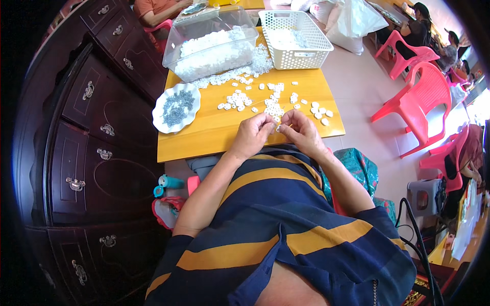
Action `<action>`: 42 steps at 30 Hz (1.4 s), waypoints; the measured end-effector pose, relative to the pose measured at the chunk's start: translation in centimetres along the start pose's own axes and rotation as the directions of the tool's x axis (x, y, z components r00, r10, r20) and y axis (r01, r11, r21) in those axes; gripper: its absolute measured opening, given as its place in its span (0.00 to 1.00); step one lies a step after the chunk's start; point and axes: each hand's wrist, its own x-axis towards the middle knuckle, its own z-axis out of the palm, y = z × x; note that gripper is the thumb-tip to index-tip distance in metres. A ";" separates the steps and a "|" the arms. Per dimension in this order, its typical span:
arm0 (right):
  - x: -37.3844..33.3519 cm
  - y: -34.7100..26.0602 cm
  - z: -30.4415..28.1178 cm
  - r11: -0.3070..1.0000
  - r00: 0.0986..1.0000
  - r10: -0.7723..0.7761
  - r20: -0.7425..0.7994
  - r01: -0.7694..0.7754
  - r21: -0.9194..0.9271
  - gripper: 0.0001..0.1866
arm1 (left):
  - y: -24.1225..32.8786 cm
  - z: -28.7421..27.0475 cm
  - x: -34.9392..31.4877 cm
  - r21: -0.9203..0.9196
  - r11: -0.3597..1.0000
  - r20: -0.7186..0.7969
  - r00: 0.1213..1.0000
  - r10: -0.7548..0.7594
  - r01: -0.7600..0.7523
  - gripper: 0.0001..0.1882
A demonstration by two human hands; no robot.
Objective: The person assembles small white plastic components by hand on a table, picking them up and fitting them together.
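My left hand (pixel 252 135) and my right hand (pixel 302 134) meet over the near edge of the yellow table, fingertips pinched together. Between them is a small white plastic piece (pixel 278 128), mostly hidden by the fingers. Just beyond my fingers lies a loose pile of small white plastic pieces (pixel 273 106), with another cluster (pixel 236 100) to its left. A few rounded white pieces (pixel 325 122) lie by my right hand. To the left, a white scalloped plate (pixel 159 120) holds many thin, dark grey bits, too small to identify.
A clear plastic bin (pixel 176 64) full of white pieces stands at the table's far side, beside a white perforated basket (pixel 301 59). Dark wooden drawers (pixel 102 168) rise on the left. Red plastic chairs (pixel 421 102) and other people are on the right. White sacks (pixel 352 30) sit behind.
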 end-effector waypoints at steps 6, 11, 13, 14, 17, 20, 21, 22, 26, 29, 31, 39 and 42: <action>0.2 0.8 0.0 0.999 0.999 -0.032 -0.007 0.032 -0.024 0.08 | 0.8 0.0 -0.1 0.120 0.990 -0.025 0.996 0.083 -0.079 0.04; 0.3 1.4 0.4 0.996 0.996 -0.082 -0.039 0.081 -0.044 0.08 | 0.8 0.1 -0.1 0.218 0.965 -0.043 0.987 0.158 -0.145 0.04; 0.4 1.7 0.5 0.994 0.993 -0.105 -0.052 0.105 0.010 0.08 | 0.8 0.1 0.0 0.214 0.968 -0.042 0.989 0.145 -0.133 0.05; 0.4 1.8 0.5 0.994 0.993 -0.106 -0.054 0.106 0.010 0.08 | 0.9 0.1 0.0 0.210 0.970 -0.041 0.991 0.131 -0.120 0.05; 0.5 1.3 0.3 0.993 0.995 -0.092 -0.036 0.095 0.072 0.08 | 0.5 0.2 -0.1 0.093 0.995 -0.033 0.999 0.026 -0.023 0.05; 0.4 0.0 -0.3 0.995 0.998 -0.049 -0.035 0.052 0.091 0.08 | 0.2 -0.1 0.2 -0.006 0.999 -0.091 0.995 0.034 -0.035 0.06; 0.4 -0.3 -0.6 0.998 0.997 -0.034 -0.071 0.038 0.055 0.08 | 0.2 -0.2 0.2 -0.001 0.999 -0.086 0.996 0.037 -0.037 0.06; 0.4 -0.4 -1.0 1.000 0.994 -0.021 -0.110 0.024 0.020 0.07 | 0.4 -0.2 0.3 0.090 0.993 -0.129 0.988 0.082 -0.071 0.07; 0.8 0.2 -2.2 0.996 0.981 -0.042 -0.189 0.056 0.070 0.08 | -0.1 -0.1 1.1 0.429 0.881 -0.106 0.957 0.270 -0.201 0.11; 0.7 0.0 -2.5 0.995 0.976 -0.041 -0.213 0.060 0.083 0.08 | 0.3 0.5 1.4 0.559 0.804 -0.030 0.964 0.262 -0.201 0.10; 0.9 0.5 -2.7 0.993 0.975 -0.043 -0.219 0.066 0.096 0.08 | 0.5 0.8 1.8 0.602 0.767 0.006 0.961 0.276 -0.223 0.09; 0.8 0.4 -2.9 0.993 0.972 -0.044 -0.229 0.068 0.098 0.09 | 0.4 1.1 2.4 0.679 0.718 0.009 0.980 0.198 -0.151 0.06; 0.8 0.4 -2.9 0.996 0.972 -0.033 -0.232 0.052 0.074 0.09 | 0.4 1.0 2.5 0.676 0.714 0.016 0.972 0.233 -0.182 0.05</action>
